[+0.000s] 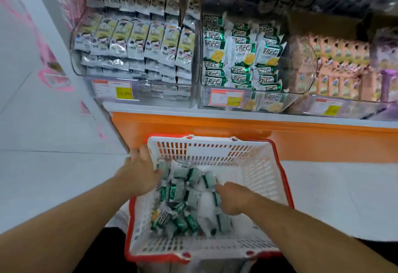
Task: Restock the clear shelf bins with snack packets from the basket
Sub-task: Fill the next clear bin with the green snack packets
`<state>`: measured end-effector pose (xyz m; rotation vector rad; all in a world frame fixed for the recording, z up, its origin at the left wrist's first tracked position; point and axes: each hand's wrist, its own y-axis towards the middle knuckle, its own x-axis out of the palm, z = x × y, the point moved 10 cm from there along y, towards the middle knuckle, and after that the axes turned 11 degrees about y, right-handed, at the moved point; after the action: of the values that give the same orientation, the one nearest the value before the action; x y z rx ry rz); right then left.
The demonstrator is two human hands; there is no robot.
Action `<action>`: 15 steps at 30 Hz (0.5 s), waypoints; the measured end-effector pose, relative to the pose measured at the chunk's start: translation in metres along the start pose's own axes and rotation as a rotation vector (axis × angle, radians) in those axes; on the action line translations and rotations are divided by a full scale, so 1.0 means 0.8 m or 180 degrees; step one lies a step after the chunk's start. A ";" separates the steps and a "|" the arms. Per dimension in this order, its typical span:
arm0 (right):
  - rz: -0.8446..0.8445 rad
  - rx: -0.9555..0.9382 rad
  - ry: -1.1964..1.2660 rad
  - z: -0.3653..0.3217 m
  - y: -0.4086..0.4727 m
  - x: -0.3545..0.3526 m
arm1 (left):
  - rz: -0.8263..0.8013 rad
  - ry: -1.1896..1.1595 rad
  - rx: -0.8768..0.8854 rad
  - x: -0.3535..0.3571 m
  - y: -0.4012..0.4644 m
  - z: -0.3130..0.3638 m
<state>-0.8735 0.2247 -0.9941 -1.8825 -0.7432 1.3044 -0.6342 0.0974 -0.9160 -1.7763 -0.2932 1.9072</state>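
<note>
Both hands were down in the white basket [254, 165] — the left hand [141, 172] by its rim, fingers hidden among the green snack packets [183, 197]. The right hand [233, 198] curled round some packets; the bin [243, 57] above stood part-filled.

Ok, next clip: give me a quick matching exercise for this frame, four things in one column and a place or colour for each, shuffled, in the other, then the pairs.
Things:
1. left hand
2. right hand
3. middle bin
4. basket rim

Places or colours:
A. red
B. holds green-and-white packets like those in the basket
C. at the basket's near-left top edge
D. down among the loose packets in the basket

Pairs: 1-C, 2-D, 3-B, 4-A
</note>
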 end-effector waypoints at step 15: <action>-0.0485 0.0221 0.1281 0.005 0.069 0.104 | -0.0204 0.0514 0.0044 0.056 0.014 0.004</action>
<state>-0.8473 0.2590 -1.0842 -1.9088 -0.6060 0.8103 -0.6401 0.1111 -0.9600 -1.8757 -0.2750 1.7062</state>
